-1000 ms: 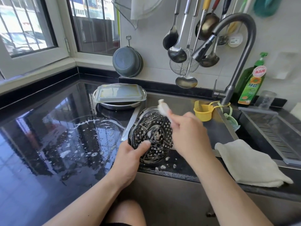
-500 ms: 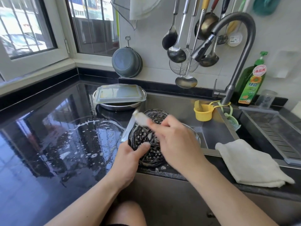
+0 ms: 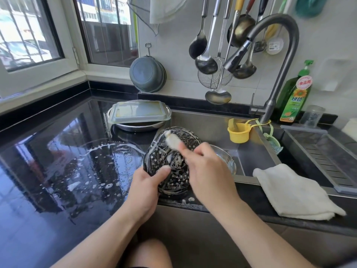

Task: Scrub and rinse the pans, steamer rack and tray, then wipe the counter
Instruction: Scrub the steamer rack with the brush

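Suds cover the steamer rack (image 3: 170,167), which I have propped on edge at the near rim of the sink (image 3: 216,120), tilted back toward the basin. My left hand (image 3: 144,187) grips its lower left edge, thumb curled over the perforated face and fingers hidden behind it. My right hand (image 3: 208,167) is closed round the handle of a small white brush (image 3: 172,140), whose head lies against the upper part of the rack; the brush is blurred, so I cannot tell its bristles. I judge the rack to be thin, stiff metal, light to lift but slick with soap, and its holes and ribs give the thumb some purchase; the rim is the place to hold it, with the bottom edge braced on the sink's lip so it cannot skate away. Left of the sink, the tray (image 3: 138,112) sits upside down on a round steel pan (image 3: 135,127), both apparently waiting their turn. The counter (image 3: 58,161) left of the sink is wet and flecked with foam. A folded white cloth (image 3: 293,192) lies on the sink's near right edge, and the faucet (image 3: 274,55) arches over the basin from behind it, with no water visibly running.
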`<state>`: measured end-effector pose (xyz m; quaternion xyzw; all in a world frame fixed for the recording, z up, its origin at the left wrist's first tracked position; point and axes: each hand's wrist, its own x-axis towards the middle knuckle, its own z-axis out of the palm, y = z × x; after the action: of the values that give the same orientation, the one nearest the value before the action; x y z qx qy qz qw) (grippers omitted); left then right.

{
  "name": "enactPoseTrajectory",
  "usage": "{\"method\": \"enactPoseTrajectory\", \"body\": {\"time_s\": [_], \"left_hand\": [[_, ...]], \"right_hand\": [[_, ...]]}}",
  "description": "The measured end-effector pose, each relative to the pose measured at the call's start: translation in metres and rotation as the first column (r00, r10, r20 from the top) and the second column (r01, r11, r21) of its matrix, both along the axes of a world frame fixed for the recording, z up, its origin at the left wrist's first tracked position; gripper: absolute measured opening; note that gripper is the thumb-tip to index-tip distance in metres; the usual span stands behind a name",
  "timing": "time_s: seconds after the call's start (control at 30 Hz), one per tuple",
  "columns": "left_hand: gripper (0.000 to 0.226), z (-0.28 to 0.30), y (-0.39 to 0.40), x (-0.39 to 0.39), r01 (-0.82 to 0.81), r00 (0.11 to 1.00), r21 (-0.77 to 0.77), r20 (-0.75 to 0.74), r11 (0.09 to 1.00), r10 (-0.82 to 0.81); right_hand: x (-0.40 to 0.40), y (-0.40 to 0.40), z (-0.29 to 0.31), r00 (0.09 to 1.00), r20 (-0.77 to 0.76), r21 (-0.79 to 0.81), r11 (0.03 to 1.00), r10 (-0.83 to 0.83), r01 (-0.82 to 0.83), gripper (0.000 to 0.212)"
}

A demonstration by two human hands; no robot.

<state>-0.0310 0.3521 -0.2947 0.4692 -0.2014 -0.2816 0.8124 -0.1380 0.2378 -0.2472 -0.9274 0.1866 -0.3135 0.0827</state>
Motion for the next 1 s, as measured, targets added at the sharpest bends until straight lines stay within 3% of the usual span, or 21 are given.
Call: {"method": "enactPoseTrajectory", "body": {"time_s": [0.1,0.3,0.47,0.6,0.7,0.83,1.0], "left_hand": [[0.029,0.002,0.001,0.001,-0.010,0.999,0.003,-0.041,1.000,0.010],[0.030,0.008,0.000,0.001,0.002,0.992,0.018,-0.130,1.000,0.000],[0.032,0.012,0.002,0.001,-0.036,0.966,-0.037,-0.258,0.999,0.025],[0.031,0.015,0.004,0.011,-0.109,0.932,-0.084,-0.356,0.991,0.072],[0.031,0.016,0.003,0.011,-0.113,0.929,-0.080,-0.362,0.990,0.077],[0.029,0.016,0.004,0.003,-0.077,0.940,-0.053,-0.335,0.996,0.055],[0.030,0.019,0.007,0.003,-0.074,0.934,-0.069,-0.353,0.995,0.045]], "right_hand": [[0.000,-0.030,0.001,0.980,0.056,0.157,0.971,-0.190,0.179,0.041],[-0.009,-0.047,0.008,0.995,0.030,0.274,0.958,-0.097,0.086,0.041],[-0.008,-0.054,0.013,0.999,-0.033,0.216,0.976,-0.031,0.038,0.042],[-0.035,-0.039,-0.017,0.995,-0.094,0.271,0.962,0.012,0.014,0.044],[-0.049,-0.022,-0.033,0.997,-0.075,0.297,0.955,0.030,-0.007,0.047],[-0.021,-0.045,-0.013,0.995,-0.026,0.173,0.980,-0.096,0.099,0.045],[-0.024,-0.034,-0.015,0.993,-0.058,0.129,0.985,-0.106,0.113,0.048]]}}
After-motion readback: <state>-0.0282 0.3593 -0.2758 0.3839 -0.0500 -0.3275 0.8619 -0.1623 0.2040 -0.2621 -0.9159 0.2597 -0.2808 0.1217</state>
